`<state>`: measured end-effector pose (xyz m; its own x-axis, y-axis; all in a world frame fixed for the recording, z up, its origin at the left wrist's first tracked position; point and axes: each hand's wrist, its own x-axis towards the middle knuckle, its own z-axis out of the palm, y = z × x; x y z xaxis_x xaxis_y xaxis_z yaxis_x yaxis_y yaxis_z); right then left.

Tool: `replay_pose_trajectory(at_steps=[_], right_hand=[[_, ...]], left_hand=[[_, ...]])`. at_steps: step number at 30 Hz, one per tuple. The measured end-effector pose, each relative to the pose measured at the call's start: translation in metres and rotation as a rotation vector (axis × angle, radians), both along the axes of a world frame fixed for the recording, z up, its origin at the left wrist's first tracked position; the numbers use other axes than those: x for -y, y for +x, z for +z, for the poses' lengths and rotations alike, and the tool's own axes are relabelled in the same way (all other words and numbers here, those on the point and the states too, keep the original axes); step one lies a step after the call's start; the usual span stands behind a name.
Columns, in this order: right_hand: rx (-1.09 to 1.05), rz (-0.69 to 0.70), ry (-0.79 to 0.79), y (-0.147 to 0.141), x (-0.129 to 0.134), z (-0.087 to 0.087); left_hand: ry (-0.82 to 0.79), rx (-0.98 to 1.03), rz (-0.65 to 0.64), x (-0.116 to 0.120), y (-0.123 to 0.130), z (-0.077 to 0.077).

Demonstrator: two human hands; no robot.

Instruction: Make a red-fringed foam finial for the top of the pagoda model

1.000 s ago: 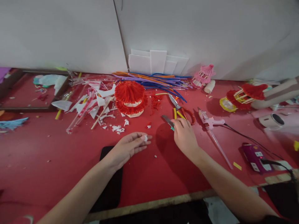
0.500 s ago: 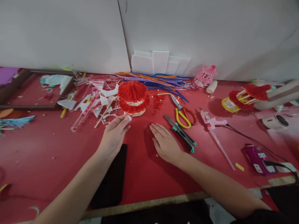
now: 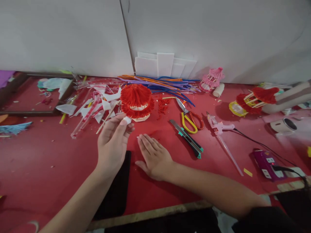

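Between thumb and fingers, my left hand [image 3: 113, 142] pinches a small white piece [image 3: 127, 120], just in front of a red fringed two-tier model [image 3: 137, 102] with a pale base. My right hand [image 3: 154, 158] lies palm down on the red table [image 3: 73, 181], its fingers stretched out and the thumb apart. A tiny white bit [image 3: 137, 137] shows at its fingertips. Under my left wrist a flat black object [image 3: 116, 191] lies on the table. To the right of my right hand are a cutter knife [image 3: 186, 138] and scissors [image 3: 188, 118] with yellow and orange handles.
A pink glue gun [image 3: 220, 127] is wired towards a purple power box [image 3: 268, 165] at the right. Pipe cleaners [image 3: 160, 84] lie by the wall, with white scraps [image 3: 105, 105] to their left. Other models, pink [image 3: 212, 79] and red-yellow [image 3: 255, 101], stand behind.
My right hand has slid left across the table, closer to my left hand. My left hand has turned and moved slightly left, still pinching the white piece.
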<state>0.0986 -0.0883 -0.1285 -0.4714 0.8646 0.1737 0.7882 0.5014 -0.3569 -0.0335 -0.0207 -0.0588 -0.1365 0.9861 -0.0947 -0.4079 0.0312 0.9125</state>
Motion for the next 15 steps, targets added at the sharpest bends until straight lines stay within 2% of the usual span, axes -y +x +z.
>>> replay_pose_trajectory(at_steps=[4, 7, 9, 12, 14, 15], right_hand=[[-0.126, 0.098, 0.096, -0.019, -0.047, 0.006], [-0.209, 0.039, 0.136, -0.005, -0.062, 0.014], [-0.216, -0.089, 0.134, 0.014, -0.054, 0.017], [-0.188, -0.257, 0.118, 0.042, -0.021, 0.015], [-0.136, -0.308, 0.098, 0.053, 0.003, 0.009], [-0.061, -0.323, 0.066, 0.055, 0.013, 0.005]], left_hand=[[0.261, -0.056, 0.027, 0.013, 0.007, 0.016], [0.322, -0.048, 0.037, 0.016, 0.012, 0.016], [0.307, -0.031, 0.024, 0.014, 0.015, 0.012], [0.225, 0.0, 0.007, 0.009, 0.015, 0.004], [0.085, 0.042, -0.046, 0.008, 0.012, 0.001], [-0.031, 0.068, -0.127, 0.009, 0.01, -0.001]])
